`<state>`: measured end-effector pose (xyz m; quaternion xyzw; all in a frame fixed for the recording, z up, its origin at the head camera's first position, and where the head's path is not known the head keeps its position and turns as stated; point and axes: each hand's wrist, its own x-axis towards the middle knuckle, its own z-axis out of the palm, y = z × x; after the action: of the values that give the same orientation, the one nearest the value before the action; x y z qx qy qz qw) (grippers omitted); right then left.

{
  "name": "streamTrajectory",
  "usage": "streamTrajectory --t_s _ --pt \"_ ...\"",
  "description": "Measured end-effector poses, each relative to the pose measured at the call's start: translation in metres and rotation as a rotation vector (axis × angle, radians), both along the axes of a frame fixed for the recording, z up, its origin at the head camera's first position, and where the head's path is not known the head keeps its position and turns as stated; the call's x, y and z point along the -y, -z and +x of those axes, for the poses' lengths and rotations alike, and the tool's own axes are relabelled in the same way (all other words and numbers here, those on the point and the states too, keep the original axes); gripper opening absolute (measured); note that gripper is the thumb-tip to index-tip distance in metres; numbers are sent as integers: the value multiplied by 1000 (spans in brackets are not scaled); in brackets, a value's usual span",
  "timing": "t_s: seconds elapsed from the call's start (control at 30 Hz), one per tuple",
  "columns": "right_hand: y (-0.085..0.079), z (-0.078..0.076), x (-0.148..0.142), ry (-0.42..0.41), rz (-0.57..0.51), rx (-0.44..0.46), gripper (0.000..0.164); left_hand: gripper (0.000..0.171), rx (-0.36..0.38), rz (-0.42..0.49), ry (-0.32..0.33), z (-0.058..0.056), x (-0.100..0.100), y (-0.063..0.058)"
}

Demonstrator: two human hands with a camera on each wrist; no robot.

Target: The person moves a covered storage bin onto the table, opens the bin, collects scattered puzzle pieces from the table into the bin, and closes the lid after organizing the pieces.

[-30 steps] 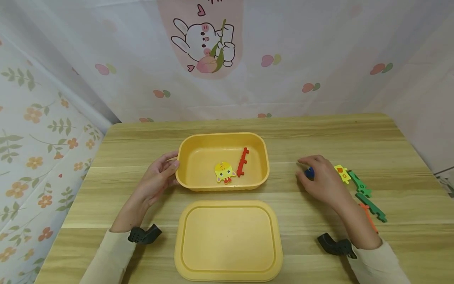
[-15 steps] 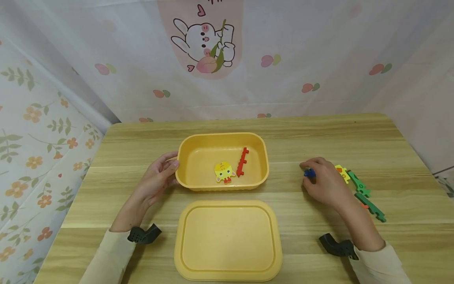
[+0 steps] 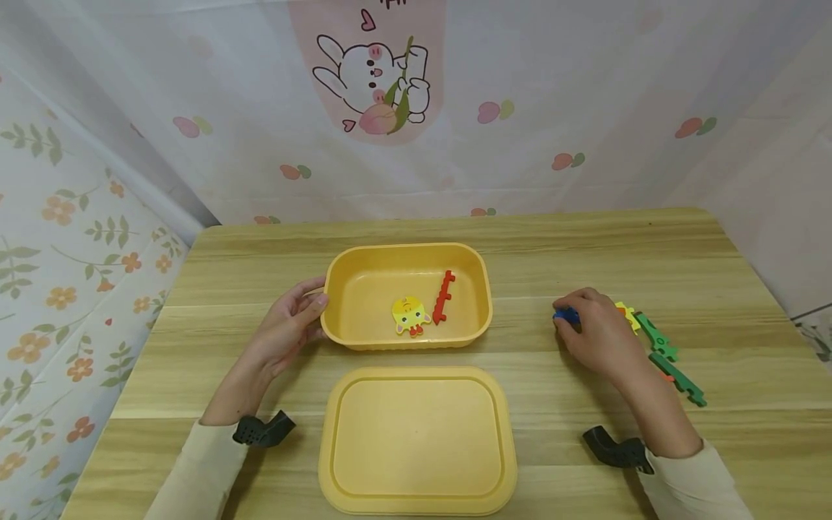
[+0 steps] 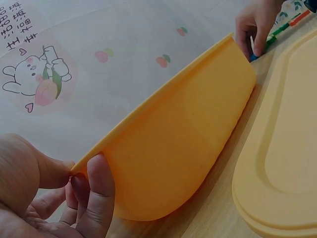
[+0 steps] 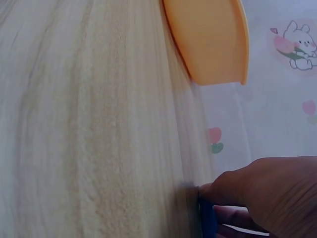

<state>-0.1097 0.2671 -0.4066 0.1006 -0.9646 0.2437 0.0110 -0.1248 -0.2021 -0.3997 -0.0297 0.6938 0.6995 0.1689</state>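
Note:
My left hand [image 3: 289, 321] holds the left end of a yellow plastic box [image 3: 364, 303]; in the left wrist view the thumb and fingers pinch its rim. Inside the box lie a yellow animal-face piece [image 3: 411, 315] and a notched red strip [image 3: 443, 297]. To the right of the box, my right hand [image 3: 599, 331] pinches a small blue piece [image 3: 568, 315] between thumb and fingers, low over the wooden table. Most of that blue piece [image 5: 208, 220] is covered by the fingers, so its shape is hidden.
The yellow lid [image 3: 417, 437] lies flat in front of the box. Beyond my right hand lie a yellow piece [image 3: 627, 316], a light green piece [image 3: 656, 336] and a dark green strip [image 3: 679, 379], with an orange bit [image 3: 667, 375] partly under the forearm. A printed curtain [image 3: 520, 159] hangs behind the table.
My right hand has shifted slightly to the right, and its thumb and fingertips have drawn together on the blue piece. The left hand and the box stay as they were.

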Motion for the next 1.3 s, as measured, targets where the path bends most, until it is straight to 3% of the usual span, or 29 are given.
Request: streamTrajectory --t_s 0.3,0.63,1.0,1.3 --pt "2 -1 3 25 -21 -71 24 59 4 -5 -5 0 -1 -2" --pt "5 -2 9 91 -100 -215 24 60 1 5 2 1 -1 -2" --pt "-4 -7 22 142 -213 -155 26 60 -10 -3 21 0 2 0" --pt "-15 -14 35 157 -286 -160 26 61 -5 -13 22 0 2 -1"
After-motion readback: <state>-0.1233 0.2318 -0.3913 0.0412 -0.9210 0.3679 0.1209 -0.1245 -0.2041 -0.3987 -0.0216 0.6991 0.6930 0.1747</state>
